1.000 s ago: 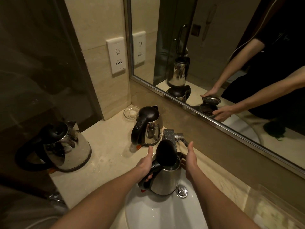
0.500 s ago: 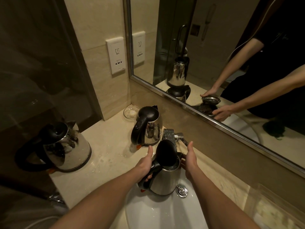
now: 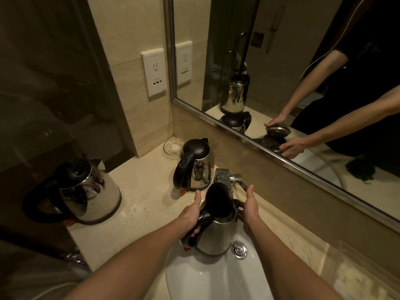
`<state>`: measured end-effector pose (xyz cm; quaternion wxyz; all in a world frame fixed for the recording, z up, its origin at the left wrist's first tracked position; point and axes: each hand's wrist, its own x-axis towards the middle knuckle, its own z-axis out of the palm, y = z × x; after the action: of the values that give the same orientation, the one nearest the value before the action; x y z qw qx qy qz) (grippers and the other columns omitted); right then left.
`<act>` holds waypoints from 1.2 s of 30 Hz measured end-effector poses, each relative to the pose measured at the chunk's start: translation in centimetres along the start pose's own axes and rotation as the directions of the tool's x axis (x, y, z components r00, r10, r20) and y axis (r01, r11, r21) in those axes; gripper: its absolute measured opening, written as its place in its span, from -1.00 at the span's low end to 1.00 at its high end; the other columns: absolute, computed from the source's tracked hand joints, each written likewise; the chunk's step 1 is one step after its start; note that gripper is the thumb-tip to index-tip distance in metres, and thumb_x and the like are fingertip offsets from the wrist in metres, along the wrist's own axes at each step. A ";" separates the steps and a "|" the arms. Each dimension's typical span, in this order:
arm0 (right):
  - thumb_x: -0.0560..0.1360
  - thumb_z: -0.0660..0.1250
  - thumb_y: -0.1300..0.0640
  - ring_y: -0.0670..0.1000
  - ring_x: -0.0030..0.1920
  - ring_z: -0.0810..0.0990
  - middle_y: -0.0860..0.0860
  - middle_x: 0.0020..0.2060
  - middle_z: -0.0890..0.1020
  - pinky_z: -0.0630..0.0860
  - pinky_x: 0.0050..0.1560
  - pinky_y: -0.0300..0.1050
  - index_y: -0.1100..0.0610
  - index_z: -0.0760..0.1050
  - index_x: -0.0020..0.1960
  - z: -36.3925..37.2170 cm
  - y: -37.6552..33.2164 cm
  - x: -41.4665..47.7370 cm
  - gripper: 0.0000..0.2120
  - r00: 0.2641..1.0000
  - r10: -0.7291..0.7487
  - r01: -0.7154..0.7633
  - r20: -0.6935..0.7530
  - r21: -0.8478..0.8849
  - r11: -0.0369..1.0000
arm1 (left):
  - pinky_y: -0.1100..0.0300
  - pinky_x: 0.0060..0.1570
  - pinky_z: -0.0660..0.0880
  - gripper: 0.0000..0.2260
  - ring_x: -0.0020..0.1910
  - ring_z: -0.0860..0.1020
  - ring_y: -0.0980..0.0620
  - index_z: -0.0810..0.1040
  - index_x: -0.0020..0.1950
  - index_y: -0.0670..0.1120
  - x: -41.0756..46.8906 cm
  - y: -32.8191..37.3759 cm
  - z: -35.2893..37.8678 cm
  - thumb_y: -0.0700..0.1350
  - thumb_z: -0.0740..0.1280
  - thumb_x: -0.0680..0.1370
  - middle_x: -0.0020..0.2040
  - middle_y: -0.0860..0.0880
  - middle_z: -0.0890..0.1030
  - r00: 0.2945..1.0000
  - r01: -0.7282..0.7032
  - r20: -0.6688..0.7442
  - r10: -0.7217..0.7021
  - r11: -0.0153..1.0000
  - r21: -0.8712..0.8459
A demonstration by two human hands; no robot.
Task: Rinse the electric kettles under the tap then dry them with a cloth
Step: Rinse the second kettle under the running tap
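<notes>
Rounded brushed-steel kettle [image 3: 216,234] with a black plastic handle stands upright in the white glazed basin [image 3: 205,276]. It is just left of the round chrome drain plug [image 3: 238,250] and under the boxy chrome tap [image 3: 224,176]. Its oval matte black lid [image 3: 218,200] is hinged up and the mouth is open. Cannot tell whether water is running.

Left hand [image 3: 192,213]: fingers wrapped round the kettle's handle, thumb straight up beside the lid, forearm reaching in from lower left. Right hand [image 3: 250,210]: palm against the spout side, thumb raised, forearm in from lower right. Its fingers are hidden behind the body, so it is unclear whether they clasp or only press.

The glossy beige veined stone counter [image 3: 140,191] holds two more kettles:
- A mirror-polished kettle with a shut black lid [image 3: 199,167] stands just left of the tap. There are droplets on the lid, and the curved black handle faces the camera.
- A squat polished-steel kettle with a black loop handle [image 3: 91,191] sits well apart at the counter's left end.

A small clear glass dish [image 3: 172,148] sits in the corner behind the middle kettle. A white plastic socket plate [image 3: 154,74] is on the cream tile wall. A metal-framed mirror [image 3: 303,50] along the right reflects the arms and kettles.
</notes>
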<state>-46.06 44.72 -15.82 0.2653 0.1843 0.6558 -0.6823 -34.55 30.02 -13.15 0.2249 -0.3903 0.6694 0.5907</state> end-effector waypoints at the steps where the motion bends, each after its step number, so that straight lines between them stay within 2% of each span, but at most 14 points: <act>1: 0.40 0.00 -0.52 0.23 0.45 0.35 0.14 0.47 0.37 0.23 0.46 0.27 -0.10 0.14 0.58 0.1 0.1 0.0 -0.14 1.000 0.000 0.000 0.002 -0.005 1.000 | 0.22 -0.48 0.40 -0.03 -0.58 0.40 0.02 0.41 0.47 -0.14 0.0 0.0 0.0 0.55 -0.22 0.45 -0.52 -0.06 0.40 1.000 0.001 0.000 -0.001 1.000 0.000; 8: 0.29 0.01 -0.56 0.21 0.46 0.33 0.11 0.49 0.35 0.22 0.47 0.28 -0.11 0.12 0.58 0.5 0.1 -0.3 -0.04 1.000 -0.003 0.003 0.006 -0.007 1.000 | 0.23 -0.50 0.39 -0.06 -0.58 0.40 0.03 0.45 0.44 -0.12 0.1 -0.1 -0.2 0.53 -0.23 0.47 -0.52 -0.06 0.42 1.000 0.000 -0.014 0.000 1.000 0.010; 14: 0.42 0.00 -0.51 0.22 0.48 0.30 0.13 0.50 0.33 0.21 0.47 0.29 -0.11 0.13 0.58 0.5 0.1 -0.5 -0.16 1.000 -0.012 0.012 0.001 -0.003 1.000 | 0.23 -0.48 0.41 -0.04 -0.59 0.41 0.02 0.44 0.44 -0.16 0.1 -0.3 -0.2 0.53 -0.23 0.48 -0.52 -0.06 0.42 1.000 0.007 -0.015 -0.007 1.000 0.006; 18: 0.36 0.02 -0.53 0.22 0.48 0.30 0.12 0.50 0.33 0.21 0.47 0.30 -0.11 0.12 0.58 0.7 0.1 -0.9 -0.11 1.000 -0.005 0.005 0.004 -0.009 1.000 | 0.24 -0.49 0.40 0.01 -0.59 0.40 0.02 0.43 0.46 -0.21 0.2 -0.5 -0.3 0.54 -0.24 0.46 -0.51 -0.06 0.41 1.000 0.007 -0.013 -0.007 1.000 0.011; 21: 0.41 0.02 -0.51 0.23 0.47 0.31 0.13 0.50 0.33 0.22 0.46 0.30 -0.10 0.14 0.58 0.7 0.0 -1.0 -0.15 1.000 -0.004 0.004 -0.002 -0.002 1.000 | 0.23 -0.48 0.40 0.01 -0.58 0.40 0.02 0.47 0.41 -0.20 0.3 -0.6 -0.4 0.55 -0.24 0.45 -0.50 -0.07 0.41 1.000 0.006 -0.016 -0.006 1.000 0.007; 25: 0.36 0.03 -0.51 0.22 0.47 0.31 0.14 0.49 0.33 0.23 0.46 0.28 -0.07 0.13 0.57 0.8 0.1 -1.2 -0.11 1.000 -0.001 0.001 -0.004 -0.020 1.000 | 0.21 -0.46 0.40 -0.01 -0.57 0.39 0.01 0.55 0.26 -0.20 0.4 -0.7 -0.5 0.55 -0.24 0.44 -0.50 -0.07 0.41 1.000 -0.006 -0.017 0.007 1.000 0.012; 29: 0.37 0.06 -0.52 0.23 0.44 0.34 0.17 0.47 0.35 0.25 0.45 0.27 -0.07 0.13 0.56 1.0 0.1 -1.6 -0.11 1.000 -0.007 0.007 0.010 -0.038 0.999 | 0.21 -0.47 0.42 -0.07 -0.57 0.40 0.00 0.52 0.32 -0.13 0.7 -0.9 -0.5 0.53 -0.23 0.47 -0.50 -0.07 0.40 1.000 -0.015 -0.026 0.015 1.000 0.007; 32: 0.46 0.15 -0.46 0.23 0.42 0.37 0.17 0.49 0.32 0.28 0.44 0.27 -0.09 0.09 0.57 1.0 0.2 -2.0 -0.20 0.998 -0.041 0.044 0.046 -0.049 0.998 | 0.18 -0.44 0.42 -0.09 -0.56 0.40 -0.01 0.56 0.07 -0.17 0.5 -1.1 -0.7 0.53 -0.24 0.46 -0.50 -0.07 0.41 0.999 -0.023 -0.037 0.024 0.999 0.022; 34: 0.36 0.22 -0.51 0.26 0.44 0.34 0.17 0.53 0.24 0.26 0.44 0.30 -0.15 -0.02 0.58 0.9 0.5 -2.3 -0.06 0.997 -0.033 0.038 0.064 -0.066 0.997 | 0.17 -0.41 0.42 -0.12 -0.55 0.40 -0.01 0.53 -0.07 -0.16 0.7 -1.4 -0.7 0.54 -0.24 0.45 -0.49 -0.07 0.41 0.998 -0.027 -0.047 0.028 0.999 0.039; 36: 0.10 0.29 -0.63 0.28 0.46 0.31 0.16 0.56 0.17 0.24 0.44 0.32 -0.19 -0.09 0.59 0.9 0.7 -3.0 0.21 0.996 -0.025 0.033 0.085 -0.091 0.995 | 0.17 -0.40 0.41 -0.15 -0.54 0.41 0.00 0.53 -0.10 -0.14 0.7 -1.8 -0.7 0.54 -0.23 0.47 -0.47 -0.07 0.41 0.998 -0.025 -0.056 0.027 0.999 0.037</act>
<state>-43.20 44.17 -14.56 0.2908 0.1336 0.6776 -0.6621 -33.45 29.18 -14.70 0.2052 -0.3940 0.6912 0.5700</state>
